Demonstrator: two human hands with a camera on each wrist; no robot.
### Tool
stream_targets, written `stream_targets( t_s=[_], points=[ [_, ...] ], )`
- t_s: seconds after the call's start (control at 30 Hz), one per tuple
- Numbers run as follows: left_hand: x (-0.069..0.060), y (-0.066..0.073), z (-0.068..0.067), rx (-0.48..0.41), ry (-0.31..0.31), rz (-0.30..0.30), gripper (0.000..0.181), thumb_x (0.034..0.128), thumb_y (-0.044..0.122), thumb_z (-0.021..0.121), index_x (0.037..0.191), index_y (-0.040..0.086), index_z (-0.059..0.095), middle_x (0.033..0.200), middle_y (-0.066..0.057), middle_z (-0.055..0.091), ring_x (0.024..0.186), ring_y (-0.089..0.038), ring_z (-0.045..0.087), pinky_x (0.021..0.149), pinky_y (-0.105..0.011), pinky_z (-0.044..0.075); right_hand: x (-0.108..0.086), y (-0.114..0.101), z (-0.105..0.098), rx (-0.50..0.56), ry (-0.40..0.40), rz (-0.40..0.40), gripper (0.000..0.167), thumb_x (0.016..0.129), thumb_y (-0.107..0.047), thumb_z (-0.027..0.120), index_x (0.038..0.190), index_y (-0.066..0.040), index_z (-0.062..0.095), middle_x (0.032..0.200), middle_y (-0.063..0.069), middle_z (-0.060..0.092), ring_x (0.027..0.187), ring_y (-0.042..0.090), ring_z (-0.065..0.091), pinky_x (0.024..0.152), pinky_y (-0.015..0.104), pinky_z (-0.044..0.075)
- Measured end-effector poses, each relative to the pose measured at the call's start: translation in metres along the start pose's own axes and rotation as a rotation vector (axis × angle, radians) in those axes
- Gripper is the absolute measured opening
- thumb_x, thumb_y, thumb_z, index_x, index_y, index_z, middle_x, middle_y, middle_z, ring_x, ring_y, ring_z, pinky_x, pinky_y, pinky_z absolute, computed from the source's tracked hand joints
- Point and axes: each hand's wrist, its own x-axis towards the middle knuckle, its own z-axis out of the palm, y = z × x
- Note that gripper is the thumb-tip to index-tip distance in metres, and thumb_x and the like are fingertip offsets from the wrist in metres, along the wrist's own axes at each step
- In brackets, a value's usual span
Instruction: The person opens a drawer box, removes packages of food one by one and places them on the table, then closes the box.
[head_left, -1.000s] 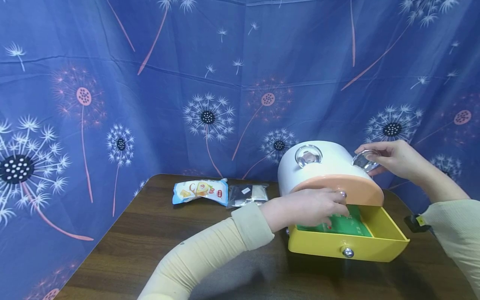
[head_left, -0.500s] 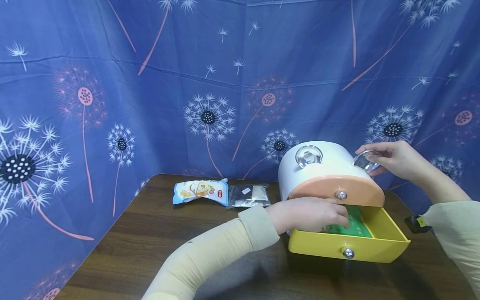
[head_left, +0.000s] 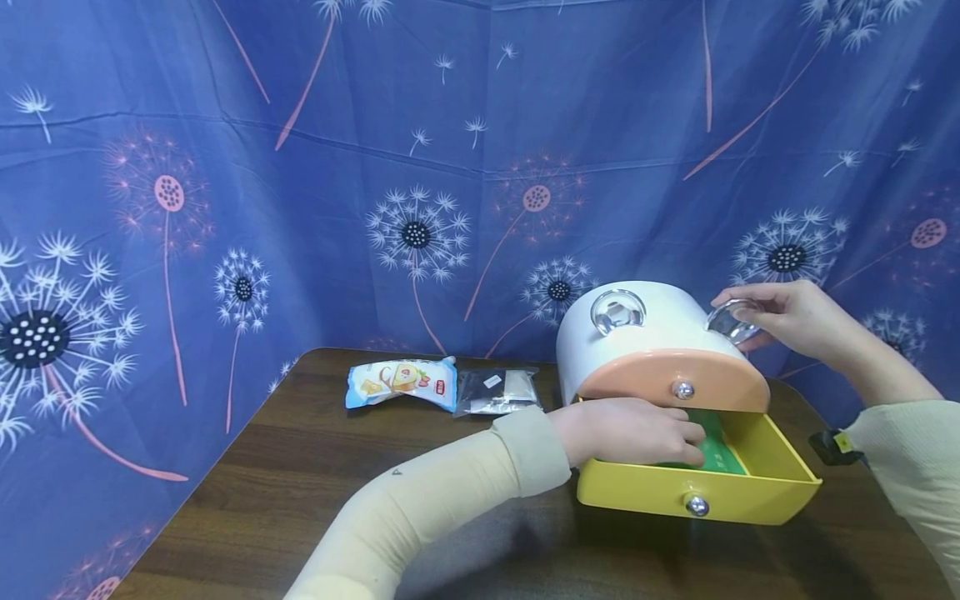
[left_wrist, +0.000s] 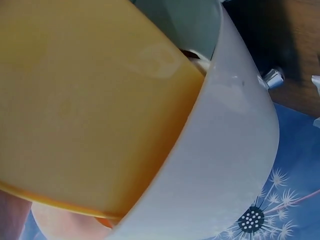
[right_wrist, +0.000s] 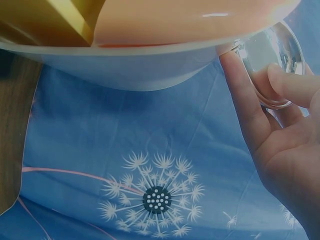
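A rounded white storage box (head_left: 656,312) with a peach upper drawer front (head_left: 675,377) stands at the right of the table. Its yellow lower drawer (head_left: 697,492) is pulled out, and a green packet (head_left: 720,454) lies inside. My left hand (head_left: 633,432) reaches into this drawer over the packet. Its fingers bend downward and the fingertips are hidden, so I cannot tell whether they grip the packet. On the box's right side, my right hand (head_left: 795,321) holds a round silver disc (right_wrist: 272,60) between thumb and fingers. A matching silver disc (head_left: 617,312) is at the box's upper left.
Further left lie a white-and-blue snack packet (head_left: 401,383) and a clear plastic pouch (head_left: 495,392) with dark contents. A dandelion-print blue curtain (head_left: 450,167) hangs behind the dark wooden table (head_left: 300,500). A small black object (head_left: 834,447) is by the right sleeve.
My left hand has moved down and slightly right, off the front of the peach drawer's knob and deeper into the yellow drawer. The right hand stays at the silver disc.
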Motion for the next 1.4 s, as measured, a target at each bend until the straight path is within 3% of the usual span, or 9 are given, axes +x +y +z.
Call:
stream_targets(
  t_s=[0.2,0.43,0.73,1.1,1.4],
  points=[
    [0.003,0.002,0.0,-0.043,-0.041,0.0,0.034,0.1008,0.038,0.037,0.133,0.035,0.047,0.126,0.014,0.047,0.118,-0.003,0.039,0.1,-0.012,0.027,0.0,0.0,0.0,0.004,-0.002,-0.003,0.045,0.098,-0.032,0.046,0.136,-0.006,0.047,0.138,0.032,0.04,0.077,0.025,0.071,0.086,0.062,0.043],
    [0.006,0.003,0.003,-0.006,-0.089,-0.008,0.036,0.1018,0.039,0.032,0.136,0.036,0.043,0.13,0.014,0.044,0.121,-0.003,0.038,0.101,-0.014,0.028,0.0,0.001,0.001,0.0,0.005,-0.005,0.045,0.099,-0.032,0.046,0.135,-0.005,0.048,0.137,0.032,0.041,0.077,0.025,0.071,0.087,0.063,0.041],
    [0.009,0.004,0.003,-0.032,-0.117,-0.018,0.039,0.1011,0.042,0.032,0.139,0.036,0.04,0.136,0.015,0.041,0.125,-0.001,0.035,0.103,-0.014,0.026,0.0,0.001,0.001,0.007,0.003,0.0,0.046,0.098,-0.033,0.047,0.136,-0.006,0.047,0.14,0.031,0.038,0.077,0.026,0.071,0.087,0.064,0.04],
    [0.011,0.006,0.003,0.03,-0.191,-0.05,0.044,0.1019,0.041,0.029,0.146,0.038,0.027,0.152,0.012,0.026,0.139,-0.003,0.024,0.111,-0.018,0.018,0.0,0.002,0.002,-0.009,0.014,-0.014,0.044,0.098,-0.032,0.047,0.134,-0.005,0.049,0.136,0.032,0.043,0.075,0.023,0.071,0.084,0.062,0.044],
    [0.016,0.006,0.005,0.061,-0.207,-0.075,0.044,0.1031,0.037,0.026,0.147,0.038,0.025,0.155,0.011,0.021,0.14,-0.005,0.024,0.111,-0.019,0.02,0.0,0.002,0.001,-0.014,0.013,-0.005,0.046,0.099,-0.035,0.045,0.134,-0.006,0.048,0.137,0.032,0.042,0.075,0.021,0.071,0.085,0.066,0.04]
  ],
)
